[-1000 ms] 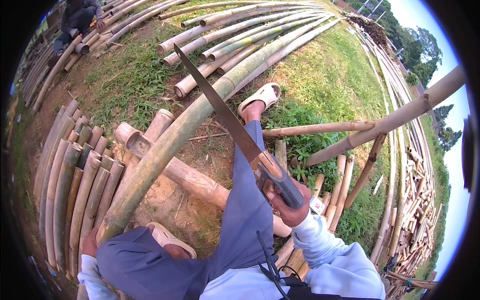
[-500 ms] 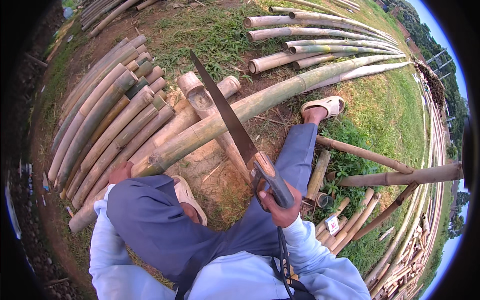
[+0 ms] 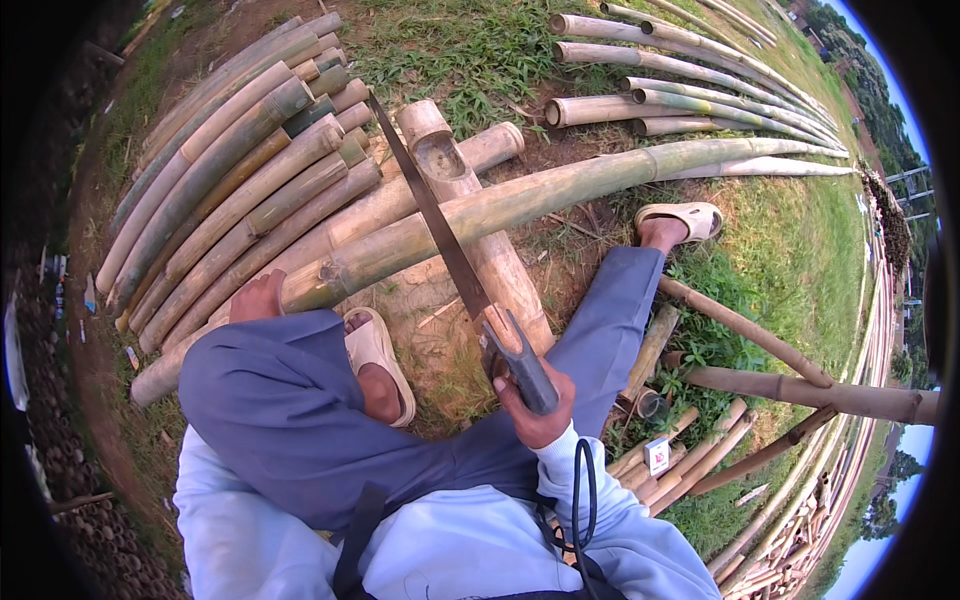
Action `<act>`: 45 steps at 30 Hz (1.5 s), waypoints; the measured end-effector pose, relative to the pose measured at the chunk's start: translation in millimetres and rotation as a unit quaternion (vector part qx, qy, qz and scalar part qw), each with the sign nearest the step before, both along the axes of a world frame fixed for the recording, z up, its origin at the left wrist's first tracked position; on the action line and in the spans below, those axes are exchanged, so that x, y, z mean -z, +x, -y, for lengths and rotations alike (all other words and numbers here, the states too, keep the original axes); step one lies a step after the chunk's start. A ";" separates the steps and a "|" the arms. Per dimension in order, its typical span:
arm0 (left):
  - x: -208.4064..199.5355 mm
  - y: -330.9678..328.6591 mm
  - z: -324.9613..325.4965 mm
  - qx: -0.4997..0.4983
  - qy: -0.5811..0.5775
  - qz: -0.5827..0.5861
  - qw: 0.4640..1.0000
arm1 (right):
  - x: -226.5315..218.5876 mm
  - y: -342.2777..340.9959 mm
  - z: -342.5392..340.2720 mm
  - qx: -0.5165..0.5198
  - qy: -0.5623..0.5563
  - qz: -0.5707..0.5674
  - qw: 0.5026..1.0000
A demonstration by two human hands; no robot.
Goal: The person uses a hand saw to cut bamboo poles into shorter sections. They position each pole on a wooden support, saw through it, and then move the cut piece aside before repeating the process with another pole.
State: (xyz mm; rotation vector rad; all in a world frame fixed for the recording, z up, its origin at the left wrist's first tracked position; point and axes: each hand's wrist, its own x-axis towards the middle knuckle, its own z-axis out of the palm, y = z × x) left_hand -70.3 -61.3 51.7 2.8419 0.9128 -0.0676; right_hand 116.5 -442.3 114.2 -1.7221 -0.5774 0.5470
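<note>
My right hand (image 3: 540,408) is closed round the handle of a handsaw (image 3: 432,212), its toothed blade pointing away and to the left. The blade passes over a long greenish bamboo pole (image 3: 560,192); whether it touches the pole I cannot tell. At the pole's near left end, my left hand (image 3: 258,298) is closed against the bamboo, its fingers partly hidden. Under the pole lies a thick bamboo support (image 3: 510,285) with a notch cut near its far end, crossing another bamboo length (image 3: 385,213).
Cut bamboo lengths (image 3: 235,170) are stacked at the left. Long poles (image 3: 690,60) lie at the far right. My knee (image 3: 260,385) is beside the left hand. A bamboo frame (image 3: 780,390), short pieces (image 3: 705,450) and a small white box (image 3: 657,455) are at the right.
The saw and my right hand have shifted left and slightly nearer to me, the blade now lying further left across the pole. The whole view has also shifted a little. Both holds look the same.
</note>
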 end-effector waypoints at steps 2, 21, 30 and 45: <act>-2.3 -0.9 -0.6 -0.001 0.008 0.011 1.000 | 3.1 -3.5 0.7 0.011 -0.004 0.010 1.000; 5.0 -3.2 -4.0 0.018 0.028 0.039 0.999 | -35.8 -20.9 43.9 -0.038 -0.124 0.122 0.984; 4.1 -7.3 -9.0 0.045 0.028 0.050 0.997 | 8.1 0.5 -27.3 -0.018 -0.032 0.026 0.999; 22.0 1.8 -29.4 0.029 0.012 0.012 0.999 | -20.8 -27.9 7.4 -0.033 -0.124 0.025 0.991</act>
